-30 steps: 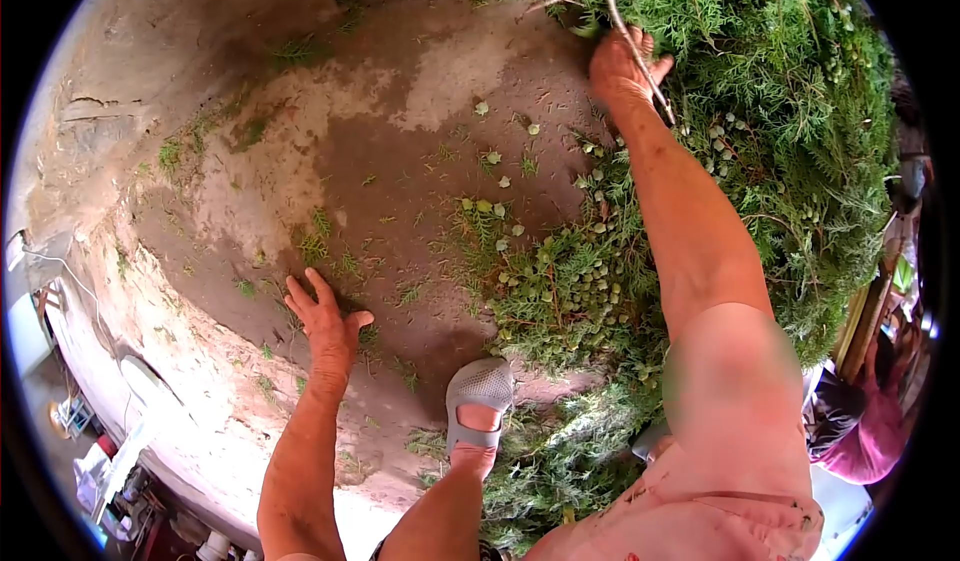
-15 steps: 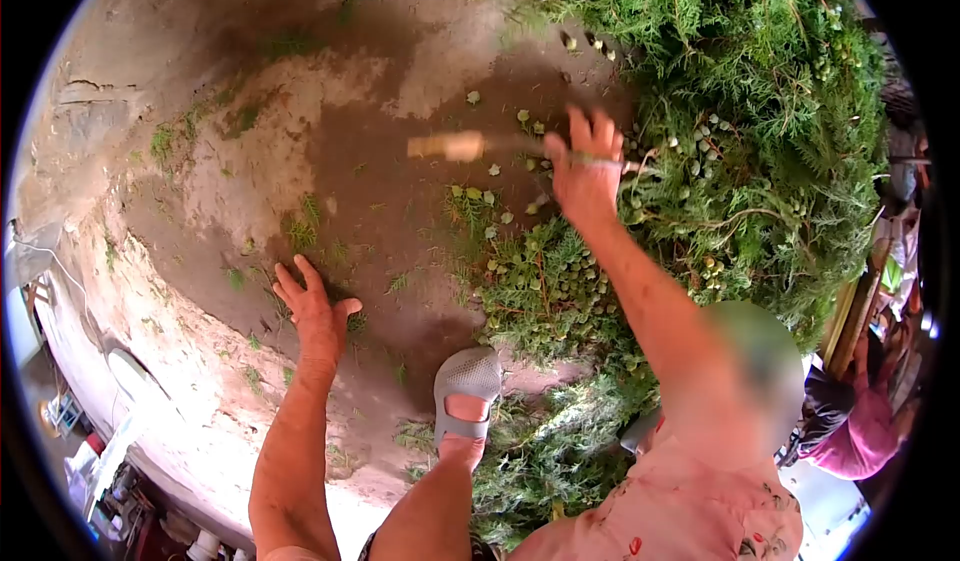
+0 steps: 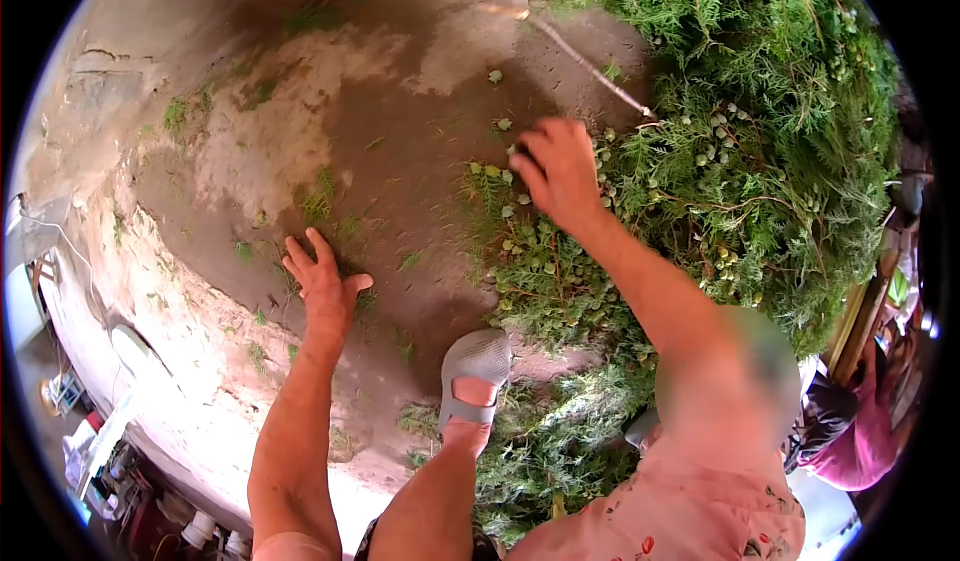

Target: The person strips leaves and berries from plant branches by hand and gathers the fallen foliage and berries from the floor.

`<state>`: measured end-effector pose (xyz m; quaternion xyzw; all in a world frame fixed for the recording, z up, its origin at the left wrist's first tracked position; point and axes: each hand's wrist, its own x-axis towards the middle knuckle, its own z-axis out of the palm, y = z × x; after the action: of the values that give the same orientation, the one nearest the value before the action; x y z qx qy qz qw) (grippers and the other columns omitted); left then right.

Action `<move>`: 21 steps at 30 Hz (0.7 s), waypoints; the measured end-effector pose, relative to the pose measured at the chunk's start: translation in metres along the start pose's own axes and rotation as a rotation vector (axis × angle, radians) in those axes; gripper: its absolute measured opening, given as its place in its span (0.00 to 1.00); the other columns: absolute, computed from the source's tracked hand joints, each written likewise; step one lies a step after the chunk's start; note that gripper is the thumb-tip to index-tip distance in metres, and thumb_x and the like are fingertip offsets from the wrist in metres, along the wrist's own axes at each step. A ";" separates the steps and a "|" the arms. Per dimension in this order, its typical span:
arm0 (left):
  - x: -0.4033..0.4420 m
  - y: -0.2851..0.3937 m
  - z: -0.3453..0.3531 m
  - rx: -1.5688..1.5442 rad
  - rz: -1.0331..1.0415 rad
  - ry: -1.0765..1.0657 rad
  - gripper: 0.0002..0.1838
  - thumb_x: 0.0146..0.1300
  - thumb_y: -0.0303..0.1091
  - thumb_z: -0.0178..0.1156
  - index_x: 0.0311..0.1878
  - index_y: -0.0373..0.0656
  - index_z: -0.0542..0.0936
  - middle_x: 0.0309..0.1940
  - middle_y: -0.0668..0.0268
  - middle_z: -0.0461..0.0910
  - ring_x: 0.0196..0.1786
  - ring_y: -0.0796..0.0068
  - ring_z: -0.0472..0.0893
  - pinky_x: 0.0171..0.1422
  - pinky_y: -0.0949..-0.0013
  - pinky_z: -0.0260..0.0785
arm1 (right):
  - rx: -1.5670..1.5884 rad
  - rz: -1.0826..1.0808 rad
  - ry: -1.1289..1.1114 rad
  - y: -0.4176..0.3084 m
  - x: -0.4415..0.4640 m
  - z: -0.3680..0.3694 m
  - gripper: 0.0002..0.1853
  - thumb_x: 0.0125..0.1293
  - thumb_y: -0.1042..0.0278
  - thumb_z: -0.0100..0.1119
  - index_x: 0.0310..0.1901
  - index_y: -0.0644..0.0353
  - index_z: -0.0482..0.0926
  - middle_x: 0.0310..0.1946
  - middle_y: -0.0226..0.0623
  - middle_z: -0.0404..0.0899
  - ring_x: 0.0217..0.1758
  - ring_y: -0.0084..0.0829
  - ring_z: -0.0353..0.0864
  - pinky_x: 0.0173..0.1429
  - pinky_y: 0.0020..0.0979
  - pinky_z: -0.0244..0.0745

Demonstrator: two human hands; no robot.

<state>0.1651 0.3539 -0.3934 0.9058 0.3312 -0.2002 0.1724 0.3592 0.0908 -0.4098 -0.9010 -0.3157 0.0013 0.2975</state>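
My left hand (image 3: 325, 279) hovers low over or rests on the brown dirt floor (image 3: 400, 211), fingers spread and thumb out, holding nothing. To the right, my right hand (image 3: 560, 166) is over small green cones at the edge of the cut greenery, its fingers bent and the thumb apart from them; nothing shows in its grip. Beyond it lies a thin stick (image 3: 590, 66) with a pale, blurred far end, its near end by the branches. A heap of leafy evergreen branches (image 3: 740, 181) bearing round green cones (image 3: 710, 146) fills the right side.
My foot in a grey shoe (image 3: 478, 361) stands between the hands, beside a lower bunch of sprigs (image 3: 560, 451). Loose green bits (image 3: 318, 196) dot the floor. A person in pink (image 3: 855, 451) is at the far right; household clutter (image 3: 150, 501) sits at lower left.
The stick, earlier at my right hand and blurred, has moved up and away from it. My right hand has drawn back left and down, bending its fingers. The left hand stays spread.
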 end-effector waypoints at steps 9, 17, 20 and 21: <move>0.002 -0.009 0.007 -0.030 0.073 0.069 0.55 0.40 0.34 0.72 0.69 0.49 0.46 0.69 0.48 0.38 0.69 0.37 0.44 0.61 0.36 0.55 | -0.204 -0.109 0.143 -0.007 0.051 0.028 0.17 0.52 0.66 0.62 0.44 0.60 0.74 0.47 0.40 0.67 0.51 0.43 0.65 0.54 0.44 0.62; -0.018 -0.007 0.015 -0.190 0.084 0.128 0.45 0.47 0.33 0.67 0.68 0.50 0.55 0.70 0.51 0.42 0.70 0.43 0.44 0.66 0.38 0.44 | 0.031 0.208 -0.260 -0.048 -0.089 -0.043 0.11 0.53 0.67 0.61 0.37 0.59 0.75 0.43 0.43 0.68 0.46 0.43 0.67 0.51 0.40 0.64; -0.025 -0.008 0.027 -0.250 0.160 0.168 0.38 0.52 0.32 0.63 0.67 0.49 0.59 0.70 0.53 0.45 0.71 0.47 0.45 0.69 0.41 0.39 | -0.038 0.150 -0.021 -0.027 -0.059 -0.041 0.13 0.53 0.67 0.61 0.41 0.59 0.74 0.44 0.44 0.68 0.47 0.45 0.68 0.53 0.42 0.63; -0.025 -0.007 0.029 -0.296 0.199 0.176 0.35 0.54 0.32 0.61 0.66 0.49 0.60 0.70 0.54 0.46 0.71 0.49 0.46 0.70 0.43 0.37 | -0.088 0.170 0.052 -0.012 -0.038 -0.037 0.15 0.55 0.67 0.60 0.44 0.59 0.74 0.46 0.46 0.69 0.49 0.47 0.68 0.54 0.44 0.63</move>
<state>0.1358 0.3329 -0.4071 0.9129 0.2795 -0.0511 0.2929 0.3284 0.0566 -0.3797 -0.9364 -0.2302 -0.0107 0.2647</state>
